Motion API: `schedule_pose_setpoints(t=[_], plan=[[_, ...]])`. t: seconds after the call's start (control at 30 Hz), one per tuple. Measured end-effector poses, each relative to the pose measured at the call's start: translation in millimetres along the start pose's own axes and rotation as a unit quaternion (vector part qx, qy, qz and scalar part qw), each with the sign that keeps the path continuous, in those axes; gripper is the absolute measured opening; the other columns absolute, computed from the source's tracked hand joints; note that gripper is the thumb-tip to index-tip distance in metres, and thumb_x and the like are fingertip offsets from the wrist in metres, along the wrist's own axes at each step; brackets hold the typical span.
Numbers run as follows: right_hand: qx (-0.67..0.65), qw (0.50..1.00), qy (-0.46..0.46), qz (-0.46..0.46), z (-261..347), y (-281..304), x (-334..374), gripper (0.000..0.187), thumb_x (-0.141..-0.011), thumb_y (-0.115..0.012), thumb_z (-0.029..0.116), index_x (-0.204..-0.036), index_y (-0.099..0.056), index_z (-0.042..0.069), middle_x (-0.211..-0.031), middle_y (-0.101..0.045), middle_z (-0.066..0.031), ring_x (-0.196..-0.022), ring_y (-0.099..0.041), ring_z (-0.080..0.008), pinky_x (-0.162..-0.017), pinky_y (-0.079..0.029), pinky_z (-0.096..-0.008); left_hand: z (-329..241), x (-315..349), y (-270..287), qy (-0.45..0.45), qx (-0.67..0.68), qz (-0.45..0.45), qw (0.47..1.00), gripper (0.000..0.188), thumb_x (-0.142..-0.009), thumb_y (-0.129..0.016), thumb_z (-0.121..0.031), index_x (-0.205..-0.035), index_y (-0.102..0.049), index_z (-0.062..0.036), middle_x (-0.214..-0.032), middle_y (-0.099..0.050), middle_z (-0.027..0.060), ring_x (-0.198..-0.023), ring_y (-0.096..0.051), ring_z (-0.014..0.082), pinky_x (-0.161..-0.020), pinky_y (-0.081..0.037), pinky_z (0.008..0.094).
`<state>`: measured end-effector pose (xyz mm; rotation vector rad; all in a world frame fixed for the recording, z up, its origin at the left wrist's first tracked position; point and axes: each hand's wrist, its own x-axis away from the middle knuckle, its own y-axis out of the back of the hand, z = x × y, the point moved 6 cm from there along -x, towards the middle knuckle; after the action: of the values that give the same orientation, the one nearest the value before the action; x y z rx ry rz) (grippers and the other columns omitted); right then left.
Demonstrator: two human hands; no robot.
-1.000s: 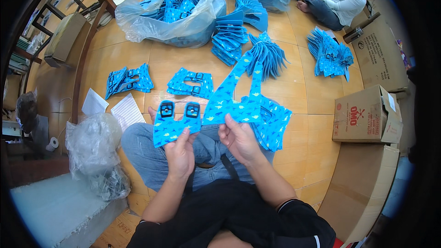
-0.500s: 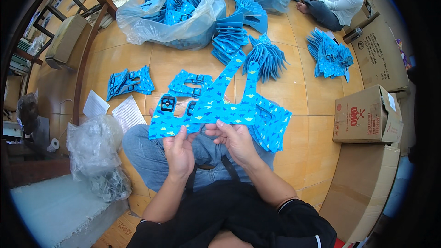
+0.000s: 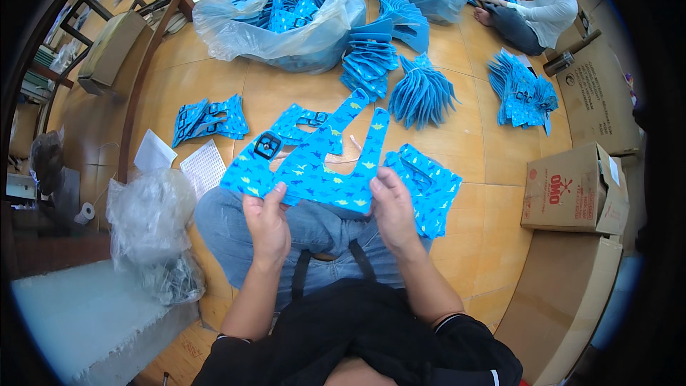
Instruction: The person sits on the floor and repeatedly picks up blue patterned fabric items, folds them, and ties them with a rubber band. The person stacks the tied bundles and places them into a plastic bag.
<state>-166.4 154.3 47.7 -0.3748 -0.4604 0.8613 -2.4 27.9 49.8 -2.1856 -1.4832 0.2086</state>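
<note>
Above my lap I hold two overlapping blue dinosaur-print fabric pieces. The front one, a U-shaped fabric piece (image 3: 321, 164), has two long strap-like arms pointing away from me. Behind it, to the left, shows a buckled fabric piece (image 3: 245, 173) with a black buckle (image 3: 267, 145). My left hand (image 3: 269, 232) pinches the lower edge where they overlap, thumb on top. My right hand (image 3: 393, 207) is closed on the U-shaped piece's lower right corner. Beyond them lies another buckled piece (image 3: 299, 120), partly hidden. To the right rests a stack of printed pieces (image 3: 436, 196).
Bundles of blue pieces (image 3: 423, 93) lie on the tiled floor. A large plastic bag (image 3: 300, 53) holds more. Cartons (image 3: 564, 193) stand at the right, crumpled plastic (image 3: 146, 207) and paper sheets (image 3: 204, 168) at the left. A person (image 3: 539, 3) sits at the far right.
My right hand has moved from the middle of the lower edge to the U-shaped piece's right corner. That piece has shifted left and lower over the buckled one, hiding one buckle.
</note>
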Motion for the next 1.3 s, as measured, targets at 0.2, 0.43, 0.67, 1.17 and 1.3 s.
schedule_pose_setpoints(t=[0.2,0.43,0.67,1.17,1.3], plan=[[0.099,0.981,-0.121,0.118,-14.5,-29.3,12.6,0.023,-0.094,-0.066,0.011,-0.113,-0.058,0.001,-0.085,-0.066,-0.0043,-0.078,-0.066,-0.0126,-0.066,-0.053,-0.0249,3.5,0.0,-6.5,0.022,0.044,-0.006,0.999,0.033,-0.097,-0.056,-0.009,-0.129,-0.047,-0.0066,-0.115,-0.062,0.0053,-0.1,-0.063,0.0142,-0.083,-0.052,0.0318],[0.323,0.923,-0.01,0.206,-5.2,-35.6,11.1,0.032,-0.094,-0.067,0.012,-0.122,-0.057,0.001,-0.109,-0.064,-0.0056,-0.098,-0.06,-0.0124,-0.084,-0.051,-0.0308,10.2,12.4,-16.2,0.091,0.048,0.066,0.992,0.036,-0.098,-0.055,-0.009,-0.133,-0.046,-0.004,-0.12,-0.061,0.0069,-0.107,-0.061,0.0138,-0.092,-0.051,0.0315],[0.014,0.974,-0.143,0.174,-18.7,-34.9,16.1,0.046,-0.095,-0.065,0.01,-0.137,-0.049,0.002,-0.118,-0.064,-0.0073,-0.103,-0.063,-0.0133,-0.089,-0.054,-0.0296,9.5,19.2,-25.3,0.125,0.001,0.123,0.985,0.035,-0.098,-0.057,-0.011,-0.13,-0.048,-0.0011,-0.119,-0.062,0.0078,-0.102,-0.06,0.012,-0.088,-0.051,0.0285],[0.12,0.993,0.004,-0.01,9.9,-18.0,-2.3,0.03,-0.101,-0.055,0.021,-0.122,-0.053,0.0,-0.101,-0.068,-0.0128,-0.086,-0.071,-0.0197,-0.069,-0.059,-0.0283,10.8,16.5,-42.3,0.1,-0.056,0.173,0.978,0.031,-0.097,-0.06,-0.008,-0.126,-0.054,0.0001,-0.105,-0.066,0.0064,-0.078,-0.065,0.0082,-0.061,-0.055,0.0213],[0.171,0.977,0.106,-0.071,33.3,-2.2,-12.9,0.023,-0.103,-0.05,0.024,-0.116,-0.049,0.004,-0.097,-0.066,-0.0096,-0.078,-0.069,-0.0144,-0.054,-0.052,-0.0212,-1.9,4.8,-13.1,0.098,-0.119,0.127,0.98,0.031,-0.096,-0.061,-0.008,-0.125,-0.054,-0.001,-0.103,-0.066,0.0046,-0.078,-0.065,0.0075,-0.059,-0.055,0.022]])
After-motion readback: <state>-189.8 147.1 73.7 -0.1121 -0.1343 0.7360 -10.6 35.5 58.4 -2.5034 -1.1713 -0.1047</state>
